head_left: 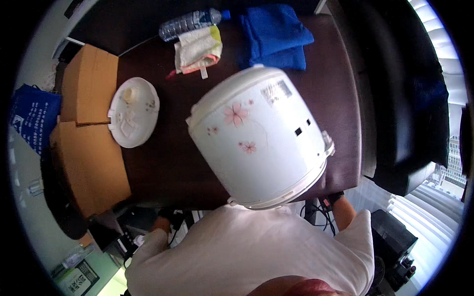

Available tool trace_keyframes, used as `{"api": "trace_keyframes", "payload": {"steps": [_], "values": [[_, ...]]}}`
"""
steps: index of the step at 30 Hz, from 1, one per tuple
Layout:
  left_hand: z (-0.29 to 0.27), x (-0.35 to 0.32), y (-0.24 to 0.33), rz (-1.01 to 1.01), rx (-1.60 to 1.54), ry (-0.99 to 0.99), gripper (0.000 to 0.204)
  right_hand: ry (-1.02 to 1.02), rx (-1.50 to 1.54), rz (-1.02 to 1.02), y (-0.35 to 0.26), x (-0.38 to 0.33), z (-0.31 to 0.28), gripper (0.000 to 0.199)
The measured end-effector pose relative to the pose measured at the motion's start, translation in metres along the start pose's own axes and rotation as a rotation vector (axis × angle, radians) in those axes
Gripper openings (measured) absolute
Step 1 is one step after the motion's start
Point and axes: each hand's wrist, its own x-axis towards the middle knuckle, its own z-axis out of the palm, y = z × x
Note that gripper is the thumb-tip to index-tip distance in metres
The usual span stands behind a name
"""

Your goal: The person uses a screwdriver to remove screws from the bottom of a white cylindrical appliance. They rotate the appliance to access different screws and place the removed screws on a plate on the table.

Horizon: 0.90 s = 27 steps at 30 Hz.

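Observation:
A white rice cooker body with pink flowers lies tilted on its side on the dark brown table, its rimmed end close to my chest. Two small dark rectangular holes and a label show on its wall. My left hand, dark-gloved, is down by the table's near edge, left of the cooker. At the near right edge is my right hand, also in a dark glove, with a small red patch beside it. Both hands are apart from the cooker, and their fingers are too dark and small to read.
A white oval cover lies at the left, beside an open cardboard box. Along the far side are a plastic bottle, a folded pale cloth and a folded blue cloth. A black chair stands at the right.

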Motion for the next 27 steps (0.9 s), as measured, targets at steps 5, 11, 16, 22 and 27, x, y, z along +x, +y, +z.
{"api": "trace_keyframes", "payload": {"steps": [5, 11, 16, 22, 27], "values": [[0.011, 0.013, -0.019, 0.139, -0.046, 0.106, 0.062, -0.073, 0.113, -0.079, 0.015, 0.016, -0.01, 0.047], [0.019, 0.05, 0.021, 0.406, -0.106, 0.209, 0.063, -0.157, 0.242, -0.223, -0.014, 0.031, -0.004, 0.048], [0.03, 0.038, 0.07, 0.608, 0.157, 0.137, 0.063, -0.233, 0.346, -0.252, -0.009, 0.019, -0.001, 0.05], [-0.067, -0.138, 0.185, 0.547, 0.628, -0.523, 0.049, -0.251, 0.19, -0.385, -0.002, 0.015, -0.001, 0.055], [-0.106, -0.21, 0.295, 1.334, 0.328, -0.338, 0.022, -0.118, -0.057, -0.381, -0.011, 0.006, -0.009, 0.055]]}}
